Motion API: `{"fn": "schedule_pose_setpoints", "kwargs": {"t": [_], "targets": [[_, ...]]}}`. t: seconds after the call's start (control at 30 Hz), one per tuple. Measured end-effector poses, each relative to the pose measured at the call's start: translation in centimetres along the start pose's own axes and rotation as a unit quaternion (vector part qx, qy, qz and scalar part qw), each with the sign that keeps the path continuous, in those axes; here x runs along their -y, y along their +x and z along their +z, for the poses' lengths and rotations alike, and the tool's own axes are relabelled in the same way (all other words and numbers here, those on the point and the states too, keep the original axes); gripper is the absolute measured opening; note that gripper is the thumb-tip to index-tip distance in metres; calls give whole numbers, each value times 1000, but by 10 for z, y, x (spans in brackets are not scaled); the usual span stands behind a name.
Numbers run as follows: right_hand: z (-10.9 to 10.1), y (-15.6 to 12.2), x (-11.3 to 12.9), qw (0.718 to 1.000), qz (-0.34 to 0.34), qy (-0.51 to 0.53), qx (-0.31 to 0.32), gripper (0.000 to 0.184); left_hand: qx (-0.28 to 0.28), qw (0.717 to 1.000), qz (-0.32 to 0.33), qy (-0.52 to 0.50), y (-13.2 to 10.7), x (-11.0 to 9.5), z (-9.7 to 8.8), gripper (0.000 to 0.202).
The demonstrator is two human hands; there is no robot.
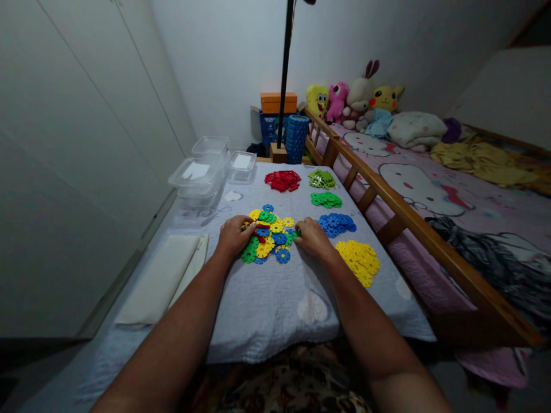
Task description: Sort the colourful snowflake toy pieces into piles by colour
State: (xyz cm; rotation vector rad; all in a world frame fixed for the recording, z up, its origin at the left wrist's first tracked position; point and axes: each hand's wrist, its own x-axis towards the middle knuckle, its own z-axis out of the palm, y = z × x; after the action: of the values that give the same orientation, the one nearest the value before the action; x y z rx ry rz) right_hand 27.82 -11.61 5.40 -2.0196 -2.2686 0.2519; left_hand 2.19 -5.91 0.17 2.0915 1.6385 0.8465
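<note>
A mixed pile of snowflake discs [276, 228] in yellow, green and blue, with a few red sticks [262, 226], lies between my two hands. At its left edge, my left hand [233, 236] has its fingers closed near the red sticks; what they grip is partly hidden. On the pile's right side, my right hand [314, 236] pinches a green snowflake disc [298, 233], mostly covered by the fingers. Sorted heaps stand beyond and to the right: yellow discs [358, 261], blue discs [336, 224], green discs [326, 199], light green pieces [322, 179] and red pieces [283, 180].
Clear plastic containers [196, 178] stand at the table's back left, beside a smaller lidded box [241, 163]. A folded cream cloth [161, 278] lies at front left. The bed's wooden rail [379, 186] runs along the right; a black pole [284, 74] rises behind.
</note>
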Motion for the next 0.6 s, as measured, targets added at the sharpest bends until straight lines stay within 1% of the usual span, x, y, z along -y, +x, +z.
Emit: {"fn": "schedule_pose_setpoints", "kwargs": {"t": [0.07, 0.13, 0.2, 0.27, 0.33, 0.37, 0.43, 0.47, 0.53, 0.6], "targets": [[-5, 2, -5, 1000, 2, 19, 7, 24, 0, 1000, -3, -3, 0, -1, 0, 40], [-14, 9, -12, 998, -10, 51, 36, 18, 0, 1000, -6, -8, 1, -1, 0, 39], [-24, 20, -24, 994, -27, 89, 64, 13, -2, 1000, -6, -12, 1, -1, 0, 38], [-35, 37, -42, 989, -35, 128, 64, 8, -4, 1000, -6, -16, 1, -2, 0, 38], [-44, 56, -64, 986, -16, 165, 32, 5, -6, 1000, -8, -19, 1, -3, -1, 38], [-47, 66, -76, 983, 7, 184, 12, 3, -6, 1000, -10, -19, 1, -3, -1, 38], [-50, 85, -101, 970, 79, 221, -64, 3, -5, 1000, -14, -19, 1, -3, -1, 38], [-49, 93, -113, 959, 117, 236, -105, 5, -4, 1000, -15, -20, 1, -4, -1, 38], [-45, 107, -135, 935, 175, 259, -168, 10, -3, 1000, -16, -22, 1, -4, -1, 38], [-39, 117, -152, 920, 200, 275, -192, 14, -4, 1000, -16, -24, 1, -4, -1, 38]]}}
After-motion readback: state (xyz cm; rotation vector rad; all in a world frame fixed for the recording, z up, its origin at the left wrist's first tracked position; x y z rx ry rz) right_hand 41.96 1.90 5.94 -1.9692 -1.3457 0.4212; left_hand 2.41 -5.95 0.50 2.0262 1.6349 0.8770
